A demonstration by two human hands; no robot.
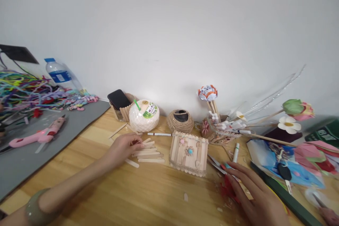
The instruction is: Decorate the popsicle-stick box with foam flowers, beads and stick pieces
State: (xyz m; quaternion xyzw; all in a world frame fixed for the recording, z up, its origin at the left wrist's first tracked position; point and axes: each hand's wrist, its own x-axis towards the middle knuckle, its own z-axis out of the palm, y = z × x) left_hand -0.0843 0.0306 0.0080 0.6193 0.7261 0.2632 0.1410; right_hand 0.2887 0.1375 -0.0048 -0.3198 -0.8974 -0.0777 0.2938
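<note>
Have left hand at the craft sticks, with fingers curled over the left end of the loose fan. Can't tell a real pinch from plain contact; too much hidden under the knuckles. Find the sticks on the desk, between the white coconut and the flower-trimmed stick piece, overlapping, not bundled. Could skid apart on a careless drag, given nothing tying them. Could also come up 2 at a time, same cause.

See right hand over the scissors, with fingers extended and apart from the thumb. Can't tell grip there either. Would watch the blades: aimed at the stick piece, just beside its right edge. Could nick or shove it on a forward push. Could also snag the blurred red item by the thumb. Could knock the green-capped marker, just beyond the fingers, by lifting low.

Also flag the pink glue gun on the grey mat, well apart from both hands. Could scorch or drip if hot; can't confirm.
</note>
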